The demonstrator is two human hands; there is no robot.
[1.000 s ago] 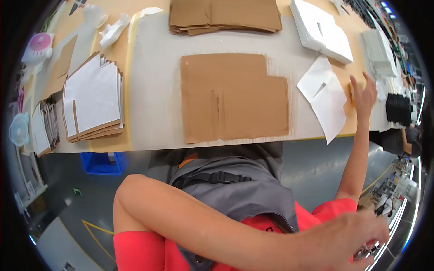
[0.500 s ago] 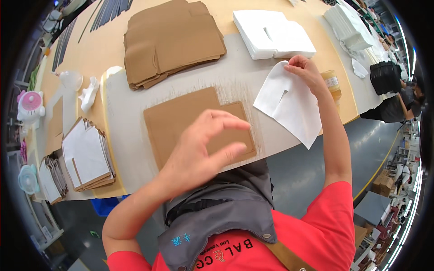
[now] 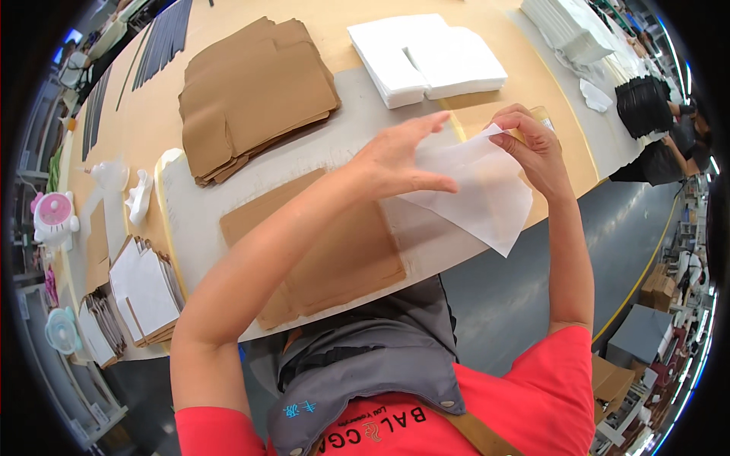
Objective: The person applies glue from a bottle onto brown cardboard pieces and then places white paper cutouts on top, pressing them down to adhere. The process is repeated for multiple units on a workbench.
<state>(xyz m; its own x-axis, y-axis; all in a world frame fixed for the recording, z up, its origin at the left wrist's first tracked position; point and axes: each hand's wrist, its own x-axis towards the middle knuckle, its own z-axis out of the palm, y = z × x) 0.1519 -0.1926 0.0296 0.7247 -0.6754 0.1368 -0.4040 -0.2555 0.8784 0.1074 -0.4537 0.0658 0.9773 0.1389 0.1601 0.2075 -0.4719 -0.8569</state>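
Note:
Between finger and thumb, my right hand (image 3: 532,148) pinches the top corner of a thin white sheet (image 3: 487,194), which hangs slanting over the table's front edge. My left hand (image 3: 399,159) is beside the sheet's left side, fingers and thumb spread; whether it touches the sheet I cannot tell. Beneath my left forearm a flat brown cut piece (image 3: 350,254) lies on the grey work surface, partly hidden by the arm. Beyond the hands sits a stack of white notched sheets (image 3: 456,64). Farther left is a stack of brown cut pieces (image 3: 258,95).
At the left are white-faced brown pieces (image 3: 144,292), a crumpled white tissue (image 3: 138,196), a clear squeeze bottle (image 3: 112,175) and a pink-and-white fan (image 3: 55,216). Dark strips (image 3: 161,45) lie far left. A tape roll (image 3: 543,118) is behind my right hand. Another person (image 3: 661,156) works far right.
My left hand has moved right and away from me, from over the brown piece to the white sheet. My right hand still pinches the sheet, which has shifted and now looks see-through.

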